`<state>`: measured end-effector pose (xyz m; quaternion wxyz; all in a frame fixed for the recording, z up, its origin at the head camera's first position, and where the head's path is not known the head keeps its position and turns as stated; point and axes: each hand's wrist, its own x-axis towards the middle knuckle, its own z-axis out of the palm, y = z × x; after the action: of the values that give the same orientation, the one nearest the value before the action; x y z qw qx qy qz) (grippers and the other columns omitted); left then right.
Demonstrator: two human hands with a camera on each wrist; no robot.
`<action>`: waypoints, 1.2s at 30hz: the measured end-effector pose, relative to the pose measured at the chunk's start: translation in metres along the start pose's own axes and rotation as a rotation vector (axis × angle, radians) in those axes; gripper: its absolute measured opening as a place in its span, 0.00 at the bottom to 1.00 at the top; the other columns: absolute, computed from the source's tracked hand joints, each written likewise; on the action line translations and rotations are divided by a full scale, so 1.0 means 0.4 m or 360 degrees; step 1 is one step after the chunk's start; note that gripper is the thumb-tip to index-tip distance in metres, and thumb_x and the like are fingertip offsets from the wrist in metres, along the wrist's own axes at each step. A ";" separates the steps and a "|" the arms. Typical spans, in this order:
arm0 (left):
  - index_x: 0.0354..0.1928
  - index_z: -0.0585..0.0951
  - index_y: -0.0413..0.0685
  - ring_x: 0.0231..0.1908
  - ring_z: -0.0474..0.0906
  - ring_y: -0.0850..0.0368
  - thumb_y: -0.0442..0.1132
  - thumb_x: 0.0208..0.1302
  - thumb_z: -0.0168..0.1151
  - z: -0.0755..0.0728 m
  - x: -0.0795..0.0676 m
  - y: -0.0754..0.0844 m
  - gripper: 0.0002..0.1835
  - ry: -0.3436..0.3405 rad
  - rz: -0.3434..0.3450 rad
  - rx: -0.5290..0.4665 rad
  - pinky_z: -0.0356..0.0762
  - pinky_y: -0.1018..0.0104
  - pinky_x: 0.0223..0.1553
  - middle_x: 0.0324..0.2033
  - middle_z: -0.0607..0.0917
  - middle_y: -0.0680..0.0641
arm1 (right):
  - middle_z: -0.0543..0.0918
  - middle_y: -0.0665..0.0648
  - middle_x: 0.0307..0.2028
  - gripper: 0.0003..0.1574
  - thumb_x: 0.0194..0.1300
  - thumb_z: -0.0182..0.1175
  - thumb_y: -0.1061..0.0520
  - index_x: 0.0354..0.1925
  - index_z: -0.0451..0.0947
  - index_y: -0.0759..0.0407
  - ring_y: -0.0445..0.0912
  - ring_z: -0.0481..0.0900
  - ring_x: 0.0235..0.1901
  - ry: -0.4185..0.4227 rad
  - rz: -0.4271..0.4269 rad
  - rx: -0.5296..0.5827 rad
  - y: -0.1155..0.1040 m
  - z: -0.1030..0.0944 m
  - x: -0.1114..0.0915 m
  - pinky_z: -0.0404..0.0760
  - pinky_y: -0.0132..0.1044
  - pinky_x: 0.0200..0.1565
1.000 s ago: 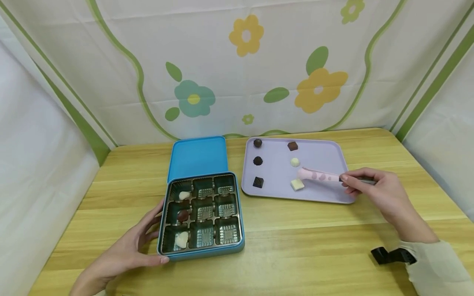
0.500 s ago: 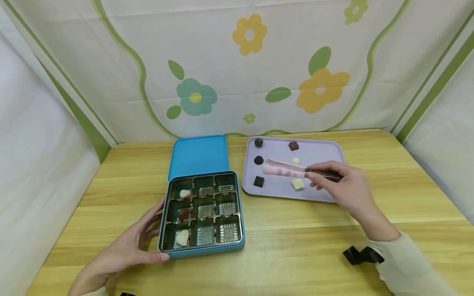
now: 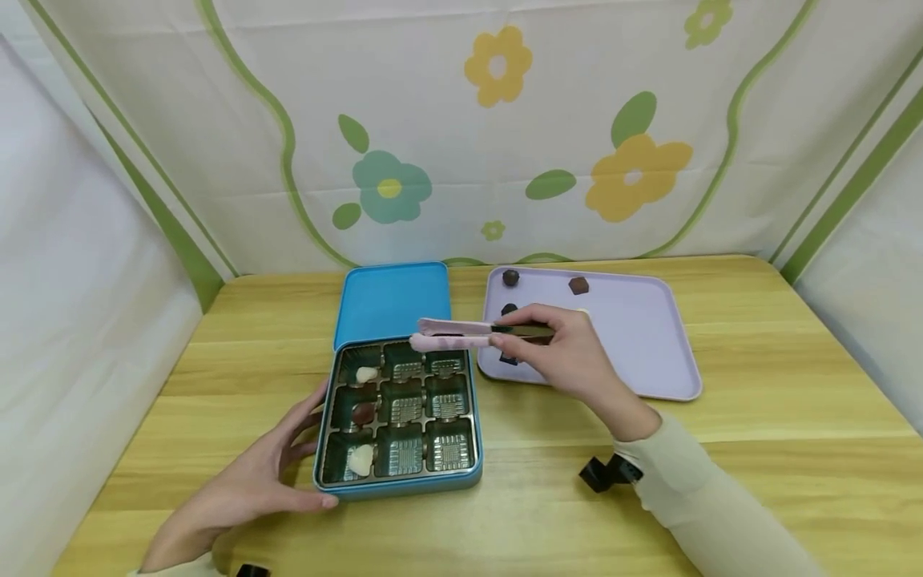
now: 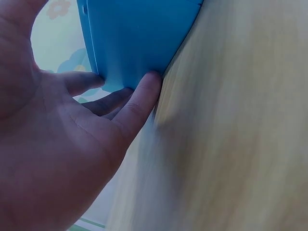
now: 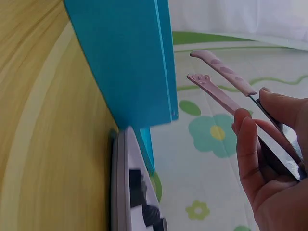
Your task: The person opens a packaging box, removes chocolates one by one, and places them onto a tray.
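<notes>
My right hand (image 3: 570, 353) holds a pair of tongs (image 3: 454, 343) with pink paw tips, above the far right corner of a blue tin (image 3: 411, 486). In the right wrist view the tongs' arms stand apart with nothing between them. My left hand (image 3: 248, 481) rests against the tin's left side, thumb at its front corner; in the left wrist view its fingertips touch the blue wall. The tin's divided insert holds a white chocolate (image 3: 366, 374), a brown chocolate (image 3: 364, 413) and another white chocolate (image 3: 360, 460) in its left column.
Right of the tin lies a lilac tray (image 3: 649, 336) bearing a dark round chocolate (image 3: 510, 277), a brown chocolate (image 3: 579, 285) and others partly hidden by my right hand. The blue lid (image 3: 392, 296) lies behind the tin. A flowered cloth hangs behind the table.
My right hand has carried the tongs leftward from above the tray's right part to the tin's far right corner. My left hand stays at the tin; the view has shifted slightly.
</notes>
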<state>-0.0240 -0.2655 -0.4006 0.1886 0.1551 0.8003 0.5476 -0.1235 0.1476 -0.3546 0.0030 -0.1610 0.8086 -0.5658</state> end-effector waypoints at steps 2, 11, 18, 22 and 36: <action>0.88 0.45 0.72 0.74 0.64 0.68 0.36 0.57 0.84 0.003 0.000 0.004 0.69 0.0016 -0.0029 0.0026 0.73 0.77 0.65 0.85 0.52 0.37 | 0.93 0.59 0.38 0.13 0.69 0.75 0.54 0.51 0.91 0.56 0.56 0.92 0.35 -0.0020 -0.0040 -0.0002 -0.008 0.022 0.012 0.83 0.34 0.33; 0.88 0.44 0.73 0.77 0.64 0.55 0.38 0.56 0.84 0.013 0.002 0.005 0.70 0.0020 -0.0047 0.0039 0.75 0.76 0.64 0.85 0.52 0.37 | 0.95 0.53 0.43 0.11 0.66 0.77 0.57 0.47 0.93 0.56 0.46 0.91 0.46 -0.0074 -0.0375 -0.0220 -0.026 0.105 0.051 0.87 0.44 0.50; 0.88 0.44 0.74 0.77 0.65 0.53 0.39 0.57 0.84 0.017 0.010 0.003 0.69 0.0014 -0.0054 0.0063 0.72 0.78 0.66 0.86 0.50 0.39 | 0.93 0.56 0.41 0.10 0.67 0.76 0.59 0.46 0.92 0.60 0.42 0.89 0.36 -0.0213 -0.0465 -0.0218 -0.037 0.137 0.061 0.88 0.35 0.38; 0.88 0.44 0.73 0.77 0.65 0.48 0.39 0.57 0.84 0.020 0.011 0.009 0.68 -0.0011 -0.0012 0.0055 0.71 0.79 0.65 0.86 0.49 0.38 | 0.92 0.54 0.40 0.10 0.68 0.75 0.57 0.46 0.92 0.60 0.39 0.87 0.35 -0.0316 -0.0445 -0.0368 -0.062 0.152 0.073 0.87 0.32 0.39; 0.88 0.41 0.71 0.76 0.61 0.24 0.40 0.58 0.83 0.033 0.007 -0.006 0.69 -0.0003 -0.0060 0.0048 0.70 0.79 0.64 0.86 0.45 0.36 | 0.76 0.48 0.21 0.15 0.74 0.70 0.56 0.27 0.83 0.57 0.41 0.69 0.26 -0.0751 -0.0463 -0.0936 -0.195 0.235 0.165 0.68 0.30 0.32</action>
<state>-0.0202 -0.2545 -0.4075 0.1973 0.1432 0.8111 0.5317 -0.1487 0.0203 -0.3054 0.0622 -0.3932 0.8819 -0.2525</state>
